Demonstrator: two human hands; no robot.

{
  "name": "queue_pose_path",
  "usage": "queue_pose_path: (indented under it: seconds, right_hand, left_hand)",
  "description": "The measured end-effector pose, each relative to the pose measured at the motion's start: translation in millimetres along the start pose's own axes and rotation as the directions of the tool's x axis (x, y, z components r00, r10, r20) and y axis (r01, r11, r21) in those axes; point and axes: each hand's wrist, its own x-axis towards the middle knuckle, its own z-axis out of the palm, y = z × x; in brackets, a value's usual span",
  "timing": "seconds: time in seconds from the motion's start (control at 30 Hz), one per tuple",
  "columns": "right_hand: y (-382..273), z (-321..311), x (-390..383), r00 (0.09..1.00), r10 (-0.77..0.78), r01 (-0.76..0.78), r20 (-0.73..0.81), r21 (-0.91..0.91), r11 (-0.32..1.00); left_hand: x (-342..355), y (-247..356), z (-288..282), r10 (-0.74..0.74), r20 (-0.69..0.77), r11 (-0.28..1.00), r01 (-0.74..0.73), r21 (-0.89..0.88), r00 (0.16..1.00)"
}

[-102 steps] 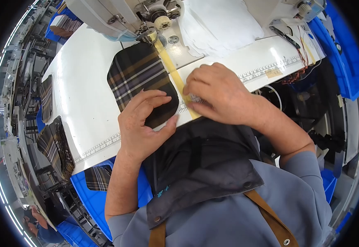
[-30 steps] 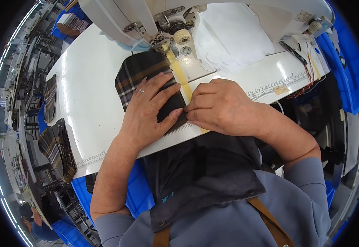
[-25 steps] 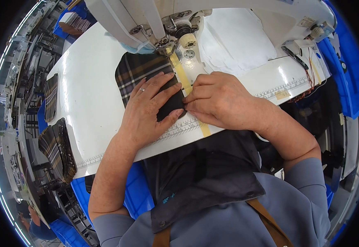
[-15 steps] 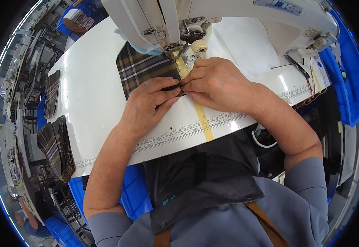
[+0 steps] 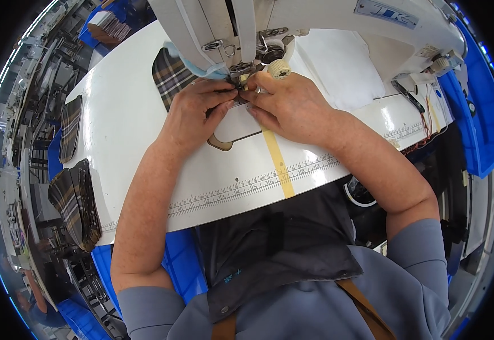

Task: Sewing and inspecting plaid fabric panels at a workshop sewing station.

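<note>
A dark plaid fabric piece [image 5: 170, 75] lies on the white sewing table [image 5: 128, 113], its near right edge close under the needle area of the sewing machine [image 5: 244, 69]. My left hand [image 5: 193, 110] pinches that edge from the left, fingertips by the presser foot. From the right, my right hand [image 5: 289, 105] pinches the same edge, its fingertips almost meeting the left ones. Both hands hide most of the gripped edge. A yellow tape strip [image 5: 275, 153] runs toward me beneath the right fingers.
A stack of plaid pieces [image 5: 77, 204] hangs at the table's left edge, with another plaid piece [image 5: 70, 130] behind it. White sheets [image 5: 337, 68] lie right of the needle. Small scissors-like snips [image 5: 408, 95] rest farther right. Blue bins [image 5: 184, 260] stand below the table.
Both hands have moved away from me, toward the needle, carrying the plaid fabric with them. An outlined plate in the tabletop, previously covered, now shows below the hands.
</note>
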Motion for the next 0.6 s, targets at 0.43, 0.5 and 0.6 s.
queue_pose_path:
  seconds: [0.43,0.5,0.6]
  right_hand:
    - [4,2,-3,0.999,-0.023,0.022,-0.040,-0.023,0.999]
    - [3,4,-3,0.998,-0.037,0.037,-0.056,-0.005,0.999]
    - [8,4,-8,0.993,-0.056,0.059,-0.104,0.025,0.998]
  left_hand:
    - [-8,27,7,-0.035,-0.015,0.985,0.037,0.171,0.999]
    - [-14,29,10,-0.079,-0.055,0.984,0.087,0.155,0.995]
    - [-15,40,3,0.092,-0.065,0.965,-0.073,0.253,0.994]
